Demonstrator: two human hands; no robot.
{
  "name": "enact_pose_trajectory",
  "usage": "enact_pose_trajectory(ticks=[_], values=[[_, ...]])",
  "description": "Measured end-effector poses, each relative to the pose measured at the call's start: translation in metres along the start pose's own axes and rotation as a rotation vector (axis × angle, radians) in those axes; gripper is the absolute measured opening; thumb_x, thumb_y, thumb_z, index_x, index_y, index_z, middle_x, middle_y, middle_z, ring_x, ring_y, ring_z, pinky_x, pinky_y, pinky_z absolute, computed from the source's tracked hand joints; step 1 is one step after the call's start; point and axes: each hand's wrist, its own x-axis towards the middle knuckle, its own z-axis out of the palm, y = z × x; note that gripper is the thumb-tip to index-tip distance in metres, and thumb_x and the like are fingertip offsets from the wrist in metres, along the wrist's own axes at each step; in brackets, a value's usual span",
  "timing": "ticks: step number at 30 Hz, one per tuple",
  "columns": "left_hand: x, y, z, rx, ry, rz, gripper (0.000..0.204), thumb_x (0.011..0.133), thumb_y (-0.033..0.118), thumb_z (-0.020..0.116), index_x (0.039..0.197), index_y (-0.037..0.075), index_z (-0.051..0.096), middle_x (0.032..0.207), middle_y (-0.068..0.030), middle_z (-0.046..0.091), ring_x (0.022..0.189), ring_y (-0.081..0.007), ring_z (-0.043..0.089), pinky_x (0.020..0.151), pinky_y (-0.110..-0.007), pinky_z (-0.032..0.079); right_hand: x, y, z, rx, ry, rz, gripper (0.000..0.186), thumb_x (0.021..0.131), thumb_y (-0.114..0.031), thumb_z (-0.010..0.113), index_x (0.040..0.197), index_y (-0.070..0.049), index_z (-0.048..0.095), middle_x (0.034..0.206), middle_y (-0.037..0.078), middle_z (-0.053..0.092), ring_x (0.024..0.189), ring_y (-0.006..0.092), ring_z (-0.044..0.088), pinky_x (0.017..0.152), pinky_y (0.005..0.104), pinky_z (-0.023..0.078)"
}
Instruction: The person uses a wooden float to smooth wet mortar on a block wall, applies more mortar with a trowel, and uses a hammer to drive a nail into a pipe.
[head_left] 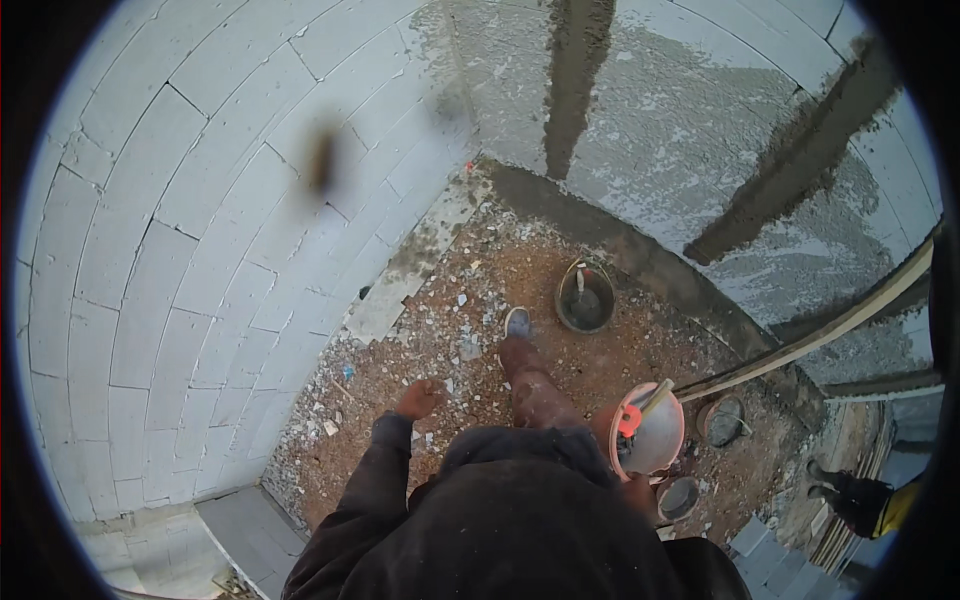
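My left hand [419, 398] hangs over the rubble-strewn floor with its fingers loosely apart and nothing visible in it. My right hand [636, 492] grips the rim or handle of a pink bucket [657, 448] low on my right, its fingers partly hidden. An orange tool [630, 420] and a pale wooden handle [655, 400] sit in that bucket. My shod foot [517, 323] is beside a dark bucket [585, 310] with a tool in it. Two smaller containers [722, 425], [678, 498] stand near the pink bucket.
A white block wall [200, 300] rises on the left, meeting a partly rendered wall [660, 120] with dark mortar strips. A long board [800, 350] slants across the right. Another person [870, 500] is at the far lower right, near stacked planks [838, 520]. A blurred spot hides part of the wall.
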Motion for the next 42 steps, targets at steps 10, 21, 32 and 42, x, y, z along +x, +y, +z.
enact_pose_trajectory(ticks=[10, 21, 32, 42], values=[[0.155, 0.325, -0.234, 0.448, 0.772, 0.606, 0.053, 0.091, 0.004, 0.069, 0.143, 0.003, 0.056, 0.146, -0.0233, 0.057, 0.138, -0.0387, 0.052, 0.116, -0.044, 0.040, 0.150, -0.266, 0.028, -0.071, 0.373, -0.092, 0.022, 0.081, -0.008, 0.072, 0.101, 0.000, 0.070, 0.093, 0.023, 0.069, 0.090, 0.0415, 0.069, 0.080, 0.0481, 0.054], [0.209, 0.531, -0.383, 0.521, 1.474, 0.874, 0.056, 0.094, 0.004, 0.068, 0.148, 0.003, 0.051, 0.151, -0.0167, 0.054, 0.143, -0.0328, 0.048, 0.120, -0.045, 0.035, 0.283, -0.452, 0.041, -0.021, 0.479, -0.205, 0.027, 0.090, -0.007, 0.069, 0.114, 0.003, 0.062, 0.090, 0.019, 0.067, 0.081, 0.0277, 0.065, 0.074, 0.0416, 0.051], [0.456, 0.649, -0.508, 0.804, 1.434, 1.361, 0.069, 0.088, 0.010, 0.076, 0.150, 0.009, 0.045, 0.155, -0.0171, 0.047, 0.150, -0.0397, 0.037, 0.124, -0.061, 0.026, 0.381, -0.600, 0.127, -0.137, 0.666, 0.088, 0.018, 0.086, -0.008, 0.069, 0.101, 0.001, 0.071, 0.089, 0.024, 0.068, 0.083, 0.0406, 0.068, 0.074, 0.0489, 0.052], [0.538, 0.648, -0.556, 1.044, 1.673, 1.247, 0.079, 0.075, 0.038, 0.083, 0.146, 0.016, 0.054, 0.153, -0.0158, 0.053, 0.155, -0.0332, 0.029, 0.124, -0.060, -0.015, 0.439, -0.629, 0.196, 0.167, 0.304, 0.221, 0.013, 0.088, -0.005, 0.066, 0.099, 0.000, 0.073, 0.069, 0.006, 0.064, 0.056, 0.0203, 0.061, 0.052, 0.0346, 0.048]])
